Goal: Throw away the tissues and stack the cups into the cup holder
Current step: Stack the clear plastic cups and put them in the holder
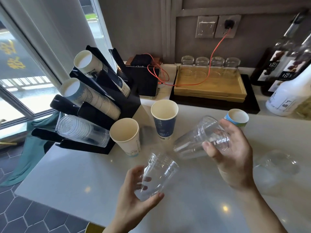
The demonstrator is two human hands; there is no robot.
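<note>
My left hand [134,197] grips a clear plastic cup [159,172] by its base, mouth tilted up and away. My right hand [235,155] holds a second clear plastic cup [200,138] on its side, mouth pointing left. A third clear cup [277,163] lies on the counter at the right. Three paper cups stand upright: a white one [126,135], a dark blue one [164,118], and a short light-blue one [236,117] behind my right hand. The black cup holder [127,105] at the left carries slanted stacks of paper cups and clear cups [80,130]. No tissues are in view.
A wooden tray [210,88] with several upturned glasses sits at the back on a black mat. A black device [144,81] with a red cable stands beside it. Bottles [286,91] crowd the right rear corner. The white counter [75,182] ends at the left above a tiled floor.
</note>
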